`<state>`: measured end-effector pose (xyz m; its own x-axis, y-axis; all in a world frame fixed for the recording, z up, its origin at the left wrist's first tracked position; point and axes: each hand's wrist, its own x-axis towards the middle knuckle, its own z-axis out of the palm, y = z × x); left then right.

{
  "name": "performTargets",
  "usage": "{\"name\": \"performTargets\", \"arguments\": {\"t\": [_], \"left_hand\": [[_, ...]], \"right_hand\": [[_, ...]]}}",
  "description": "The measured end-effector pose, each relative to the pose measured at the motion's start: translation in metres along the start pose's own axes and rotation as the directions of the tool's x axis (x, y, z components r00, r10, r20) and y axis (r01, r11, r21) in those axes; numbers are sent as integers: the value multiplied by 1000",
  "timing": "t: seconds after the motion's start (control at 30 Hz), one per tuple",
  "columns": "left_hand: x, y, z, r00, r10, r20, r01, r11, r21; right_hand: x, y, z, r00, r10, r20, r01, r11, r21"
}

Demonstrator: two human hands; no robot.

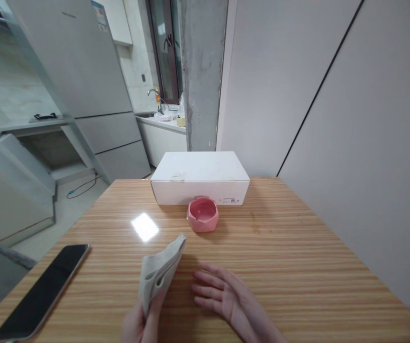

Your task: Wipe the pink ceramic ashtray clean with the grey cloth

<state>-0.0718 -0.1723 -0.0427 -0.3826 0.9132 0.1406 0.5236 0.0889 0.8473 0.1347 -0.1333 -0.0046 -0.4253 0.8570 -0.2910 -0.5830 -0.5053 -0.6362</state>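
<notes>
While clamping the folded cloth [159, 269] in the left hand [141, 324] above the table [305, 271], likely to keep its layers together, holds the right hand [224, 296] empty and unclenched beside it.

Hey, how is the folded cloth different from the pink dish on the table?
The folded cloth is pale greyish, while the pink dish is, as named, pink. The cloth slants upward in the left hand; the dish sits upright on the table, in front of the white box. The cloth is in folded layers, whereas the dish is hollow with angular outer walls. Both look plain, without a printed pattern.
</notes>
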Motion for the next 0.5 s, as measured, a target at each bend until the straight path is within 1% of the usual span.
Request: {"name": "performTargets", "arguments": {"t": [0.03,0.07,0.1,0.13,0.17,0.2,0.23,0.27,0.3,0.33,0.37,0.4,0.43,0.47,0.5], "left_hand": [[0,8,13,990,133,55,-132,991,-16],[0,15,24,941,313,130,-312,950,-28],[2,21,33,831,511,220,-513,857,-53],[4,27,41,665,680,310,-691,717,-92],[6,33,47,497,780,380,-808,576,-124],[8,39,50,378,810,449,-866,481,-138],[10,45,51,317,796,516,-884,444,-143],[13,52,50,283,764,580,-881,446,-158],[16,59,48,265,728,632,-861,474,-186],[21,66,44,261,696,669,-825,521,-220],[27,72,40,279,679,679,-777,575,-256],[36,78,36,344,662,666,-718,643,-267],[48,83,33,460,638,618,-649,716,-256],[62,86,33,585,621,522,-589,767,-253],[79,87,35,686,595,419,-544,802,-247]], "right_hand": [[-1,-2,1,996,52,71,-57,995,80],[-1,-4,2,989,84,123,-101,986,134],[-1,-6,1,985,105,136,-127,977,170],[0,-9,0,986,125,113,-145,970,195],[1,-12,-2,987,149,67,-160,963,216],[1,-15,-4,984,176,12,-174,957,230],[2,-18,-6,978,205,-38,-190,952,239],[2,-22,-8,973,219,-78,-195,951,240],[1,-25,-10,967,229,-112,-197,951,238],[1,-27,-12,963,229,-140,-192,952,238],[1,-30,-13,960,226,-164,-184,953,239],[0,-33,-15,958,220,-186,-173,955,242],[0,-37,-18,956,207,-207,-154,957,244],[0,-41,-21,954,195,-227,-139,961,240],[1,-46,-25,951,175,-257,-116,966,229]]}}
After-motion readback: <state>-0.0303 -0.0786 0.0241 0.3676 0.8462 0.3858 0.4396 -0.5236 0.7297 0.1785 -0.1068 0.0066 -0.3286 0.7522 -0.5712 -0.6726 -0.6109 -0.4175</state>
